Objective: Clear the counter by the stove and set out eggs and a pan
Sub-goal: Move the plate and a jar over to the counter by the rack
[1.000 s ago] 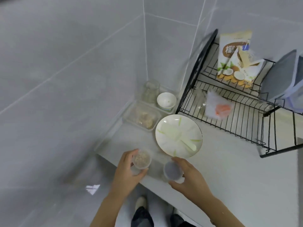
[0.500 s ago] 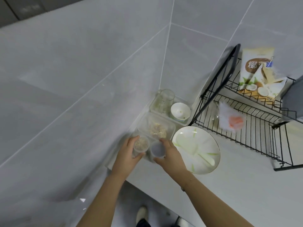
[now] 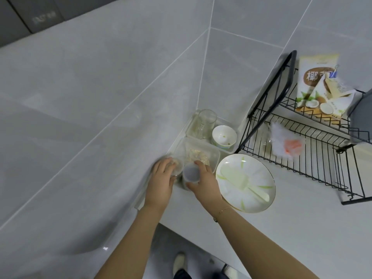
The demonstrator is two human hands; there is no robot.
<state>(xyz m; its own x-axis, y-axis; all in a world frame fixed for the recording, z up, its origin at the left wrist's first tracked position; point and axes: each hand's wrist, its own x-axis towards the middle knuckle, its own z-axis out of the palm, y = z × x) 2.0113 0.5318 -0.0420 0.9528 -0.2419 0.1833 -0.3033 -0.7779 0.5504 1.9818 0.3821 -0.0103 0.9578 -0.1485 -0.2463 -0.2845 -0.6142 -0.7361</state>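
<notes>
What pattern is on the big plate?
White plate with pale green streaks, seen in the head view.

Left hand [image 3: 161, 182] covers most of small cup [image 3: 177, 168], contents blurred. Grey object [image 3: 362, 117] cut off at right edge. Bag [image 3: 285, 142] contents unclear.

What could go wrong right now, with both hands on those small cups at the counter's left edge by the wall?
1. The left hand and right hand each grip a small cup, the beige-filled cup and the grey-lidded cup, close to the counter's edge; a slip might drop one to the floor.
2. The corner is crowded: pushing the cups further could knock the clear food container or, behind it, the glass.
3. The right forearm passes close to the plate and could nudge it.
</notes>
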